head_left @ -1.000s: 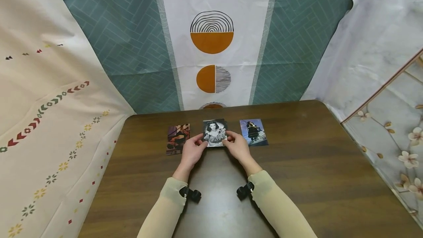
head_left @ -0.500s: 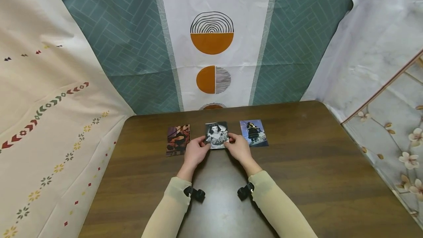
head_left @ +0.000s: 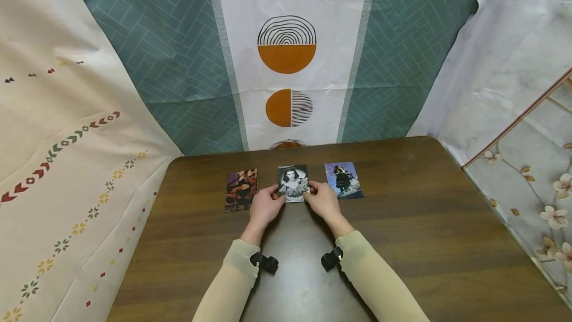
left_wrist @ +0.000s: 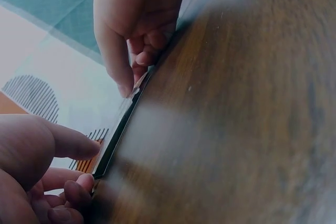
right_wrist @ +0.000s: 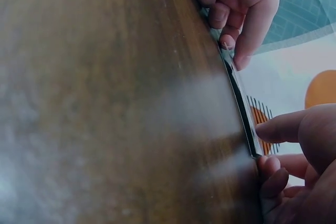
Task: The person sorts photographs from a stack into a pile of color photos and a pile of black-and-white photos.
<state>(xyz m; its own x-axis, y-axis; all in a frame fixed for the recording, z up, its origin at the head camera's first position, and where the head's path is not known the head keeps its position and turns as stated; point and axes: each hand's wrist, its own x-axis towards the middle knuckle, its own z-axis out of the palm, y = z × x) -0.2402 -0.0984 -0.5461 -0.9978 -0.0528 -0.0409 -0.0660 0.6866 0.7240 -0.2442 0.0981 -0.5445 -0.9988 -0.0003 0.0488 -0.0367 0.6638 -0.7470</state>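
Note:
A black-and-white photo card of a person in a dress lies between my two hands, in the middle of the head view. My left hand pinches its lower left corner, thumb on top and fingers curled at the edge. At the lower right corner my right hand pinches it the same way. Both wrist views show the card edge-on, close over the table, with its dark underside. A brown-and-orange photo card lies to the left, and a blue one with a dark figure to the right.
The wooden table reaches back to a patterned green-and-white cloth. A cream cloth hangs on the left and a pale floral one on the right. Small black cameras are strapped to both wrists.
The black-and-white photo card has come slightly toward me and to the right, with my left hand shifting along with it. My right hand has moved very little. The two outer cards stay put.

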